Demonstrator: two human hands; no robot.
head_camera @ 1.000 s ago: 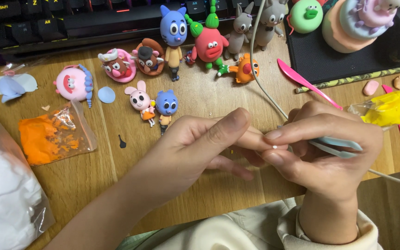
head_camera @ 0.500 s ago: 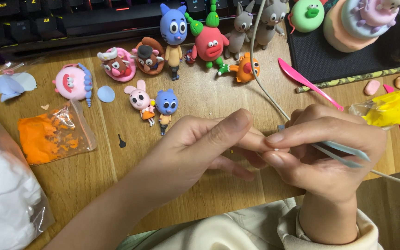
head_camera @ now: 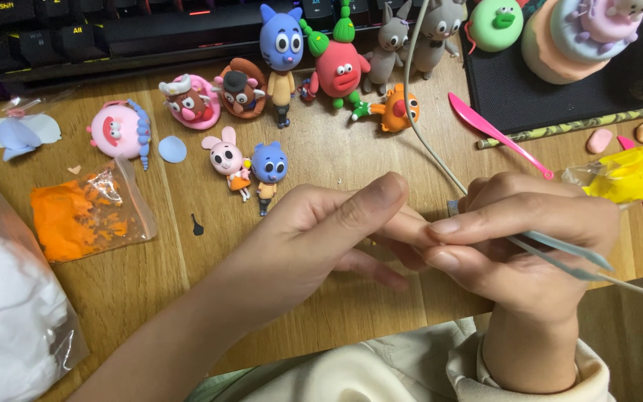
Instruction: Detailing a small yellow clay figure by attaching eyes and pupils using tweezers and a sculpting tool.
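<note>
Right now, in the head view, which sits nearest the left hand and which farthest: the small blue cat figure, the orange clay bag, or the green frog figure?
From the left hand:
1. Small blue cat figure, just above it.
2. Orange clay bag, far left.
3. Green frog figure, top right.

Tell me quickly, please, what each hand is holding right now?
Left hand: fingertips pinched shut; what they hold is hidden.
Right hand: closed on a thin blue-grey modelling tool.

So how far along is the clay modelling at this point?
Done: a row of finished clay figures stands by the keyboard. In hand: the left hand and right hand meet at the fingertips, the right holding a pale blue tool; the piece between them is hidden. Left: orange clay and yellow clay sit bagged.
</note>
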